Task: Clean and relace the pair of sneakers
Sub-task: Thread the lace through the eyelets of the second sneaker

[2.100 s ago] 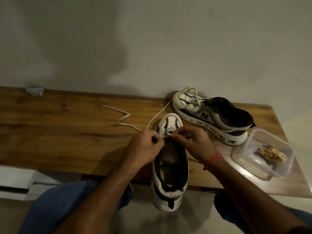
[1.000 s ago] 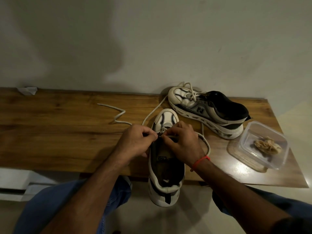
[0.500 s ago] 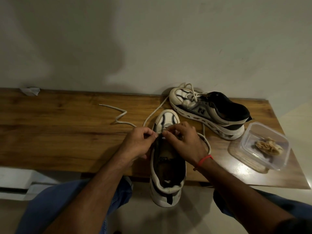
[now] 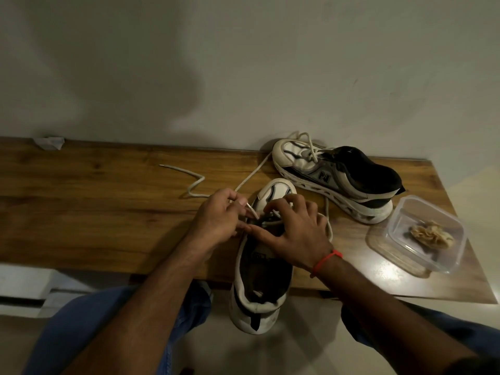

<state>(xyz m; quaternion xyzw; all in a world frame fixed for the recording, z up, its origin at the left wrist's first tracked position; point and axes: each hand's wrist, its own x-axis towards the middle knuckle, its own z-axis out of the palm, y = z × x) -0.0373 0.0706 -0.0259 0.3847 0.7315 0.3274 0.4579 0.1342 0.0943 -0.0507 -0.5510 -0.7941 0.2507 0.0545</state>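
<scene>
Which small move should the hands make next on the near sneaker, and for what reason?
Probably the left hand should push the lace tip it pinches into the eyelet and pull it through. The tip sits right at the near sneaker throat, where the right hand rests, and the lace trails slack across the table.

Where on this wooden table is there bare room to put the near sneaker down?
Bare wood lies left of the loose lace, out to the crumpled paper. The right end is crowded: far sneaker, plastic container, both hands on the near sneaker.
</scene>
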